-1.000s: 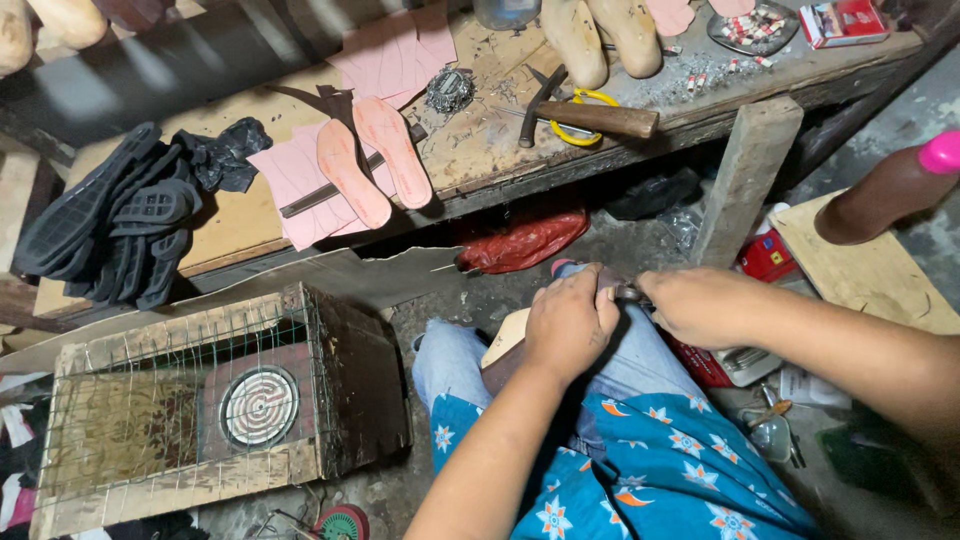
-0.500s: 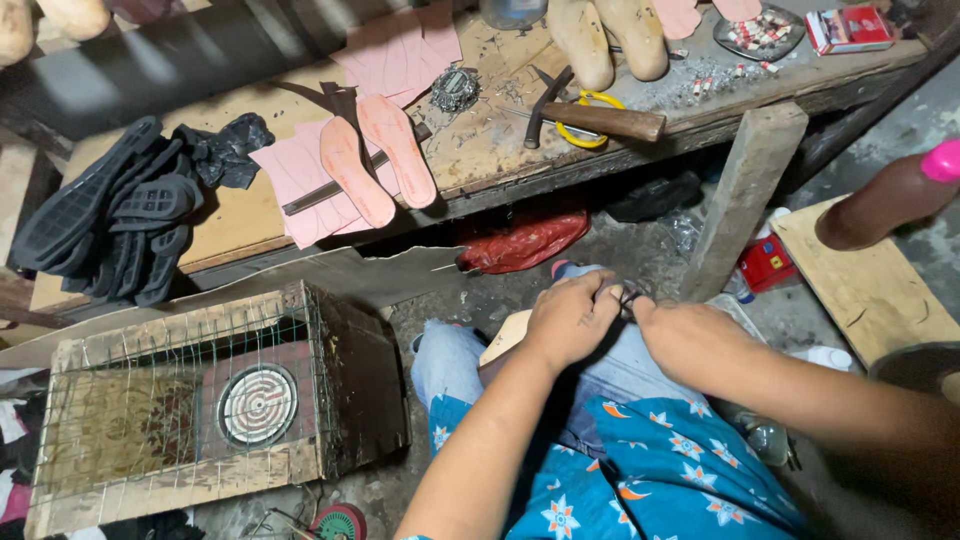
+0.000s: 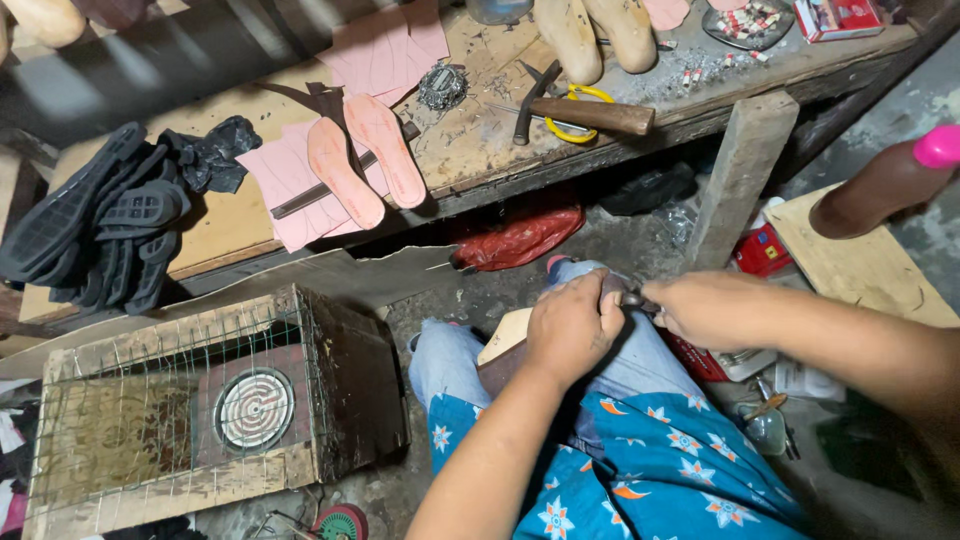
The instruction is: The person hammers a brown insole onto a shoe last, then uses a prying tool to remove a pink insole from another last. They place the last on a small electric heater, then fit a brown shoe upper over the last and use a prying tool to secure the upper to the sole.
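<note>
Insoles: we count two pink insoles (image 3: 358, 165) side by side on the workbench (image 3: 470, 150).
Lasts: we count two pale shoe lasts (image 3: 595, 32) at the bench's far edge.
Hammer: one hammer (image 3: 585, 112) on the bench.
Shoe piece: our tan shoe piece (image 3: 503, 338) rests on our lap, mostly covered.
Left hand: our left hand (image 3: 572, 325) is clenched over it.
Right hand: our right hand (image 3: 705, 306) is grasping a small dark tool (image 3: 632, 297) at its edge.

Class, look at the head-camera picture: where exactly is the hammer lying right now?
The hammer lies on the wooden workbench at upper centre, across a yellow ring, just below two pale shoe lasts.
</note>
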Available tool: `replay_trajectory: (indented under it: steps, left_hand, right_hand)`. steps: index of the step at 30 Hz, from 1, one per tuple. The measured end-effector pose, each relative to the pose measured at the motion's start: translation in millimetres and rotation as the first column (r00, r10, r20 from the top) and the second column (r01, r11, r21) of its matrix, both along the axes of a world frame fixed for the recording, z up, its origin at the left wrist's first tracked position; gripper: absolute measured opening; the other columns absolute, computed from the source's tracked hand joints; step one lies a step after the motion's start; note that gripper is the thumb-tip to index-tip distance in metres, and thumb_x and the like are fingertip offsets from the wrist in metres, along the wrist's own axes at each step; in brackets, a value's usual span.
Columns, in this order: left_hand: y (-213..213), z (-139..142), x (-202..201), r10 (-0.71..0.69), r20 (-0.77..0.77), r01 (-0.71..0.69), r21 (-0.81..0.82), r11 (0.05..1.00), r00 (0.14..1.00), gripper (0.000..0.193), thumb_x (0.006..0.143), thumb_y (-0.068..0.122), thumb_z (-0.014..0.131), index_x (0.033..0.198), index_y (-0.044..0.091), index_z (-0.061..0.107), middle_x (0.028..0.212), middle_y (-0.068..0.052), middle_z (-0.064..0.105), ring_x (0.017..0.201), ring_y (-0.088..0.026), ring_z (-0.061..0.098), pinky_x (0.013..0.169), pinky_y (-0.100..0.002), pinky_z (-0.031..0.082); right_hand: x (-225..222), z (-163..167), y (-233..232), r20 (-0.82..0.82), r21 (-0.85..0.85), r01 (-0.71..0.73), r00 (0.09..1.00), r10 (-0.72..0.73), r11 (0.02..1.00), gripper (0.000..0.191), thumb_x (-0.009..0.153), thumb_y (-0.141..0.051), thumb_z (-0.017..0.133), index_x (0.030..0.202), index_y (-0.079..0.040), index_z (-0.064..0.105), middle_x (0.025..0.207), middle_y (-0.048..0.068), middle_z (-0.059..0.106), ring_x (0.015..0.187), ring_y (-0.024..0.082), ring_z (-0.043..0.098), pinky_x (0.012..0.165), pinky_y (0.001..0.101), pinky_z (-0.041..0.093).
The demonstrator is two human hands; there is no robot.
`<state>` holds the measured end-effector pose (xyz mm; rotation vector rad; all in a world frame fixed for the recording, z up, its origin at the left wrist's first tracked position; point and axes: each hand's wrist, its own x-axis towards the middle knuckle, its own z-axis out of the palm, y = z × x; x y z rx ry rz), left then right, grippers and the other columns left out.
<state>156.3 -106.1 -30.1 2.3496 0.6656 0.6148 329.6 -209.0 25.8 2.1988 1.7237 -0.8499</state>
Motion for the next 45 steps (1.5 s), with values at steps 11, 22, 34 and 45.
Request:
replay_trajectory:
  steps: [11, 22, 34, 45]
  left_hand:
    - [19.1, 15.8, 2.0, -0.073, -0.070, 0.048, -0.303, 0.952, 0.995, 0.036, 0.090, 0.034, 0.056, 0.108, 0.008, 0.073, 0.100, -0.021, 0.073, 0.096, -0.041, 0.068, 0.086, -0.050, 0.052]
    - [1.4, 12.1, 1.1, -0.023, -0.015, 0.022, -0.064, 0.998, 1.000, 0.034, 0.087, 0.030, 0.059, 0.108, 0.006, 0.071, 0.093, -0.021, 0.073, 0.090, -0.041, 0.067, 0.087, -0.050, 0.050]
    - [17.9, 6.4, -3.8, -0.099, 0.153, 0.138, -0.268, 0.954, 0.983, 0.033, 0.097, 0.032, 0.056, 0.111, 0.007, 0.073, 0.101, -0.020, 0.074, 0.095, -0.039, 0.070, 0.084, -0.047, 0.056]
    - [8.1, 18.4, -4.1, -0.026, 0.079, 0.038, -0.152, 0.988, 0.997, 0.032, 0.091, 0.030, 0.060, 0.105, 0.004, 0.071, 0.094, -0.023, 0.073, 0.088, -0.042, 0.070, 0.081, -0.050, 0.055]
  right_hand:
    - [-30.3, -33.7, -15.1, 0.127, 0.282, 0.004, 0.991, -0.041, 0.959, 0.018, 0.095, -0.016, 0.047, 0.102, -0.002, 0.057, 0.098, 0.021, 0.071, 0.094, 0.039, 0.071, 0.079, 0.0524, 0.056]
    - [22.5, 0.4, 8.3, -0.316, -0.010, 0.040, 0.948, -0.041, 0.999, 0.045, 0.087, -0.039, 0.070, 0.127, -0.021, 0.065, 0.110, 0.012, 0.074, 0.105, 0.031, 0.071, 0.093, 0.0430, 0.052]
    - [-43.7, -16.1, -16.5, 0.171, 0.280, -0.010, 0.985, -0.040, 0.960, 0.017, 0.095, -0.014, 0.046, 0.102, -0.002, 0.056, 0.089, 0.022, 0.073, 0.084, 0.039, 0.073, 0.072, 0.0504, 0.059]
    - [35.7, -29.0, 10.5, -0.577, 0.107, 0.011, 0.815, 0.054, 0.994, 0.045, 0.084, -0.033, 0.072, 0.123, -0.011, 0.067, 0.100, 0.010, 0.079, 0.092, 0.026, 0.073, 0.087, 0.0391, 0.055]
